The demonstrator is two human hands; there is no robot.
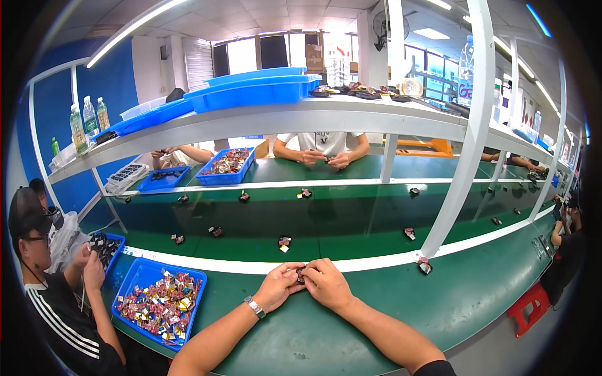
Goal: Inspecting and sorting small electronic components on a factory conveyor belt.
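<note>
Both my hands meet over the green work surface (301, 332), close to the white rail. A small dark part (301, 276) sits between my fingertips; most of it is hidden, so I cannot tell its kind. My left hand (278, 288), with a watch at the wrist, is closed round its left side. The fingers of my right hand (328, 286) pinch it from above and the right. Just beyond my hands, a small black piece with maroon and white bits (285, 243) lies on the green belt (345, 232). A similar piece (425, 266) rests to the right, by the rail.
Left of my forearm stands a blue tray (202, 288) full of small maroon, white and yellow parts. A co-worker (69, 313) sits at the far left; another person (321, 147) works across the belt. White posts (461, 138) and a shelf (282, 122) frame the belt.
</note>
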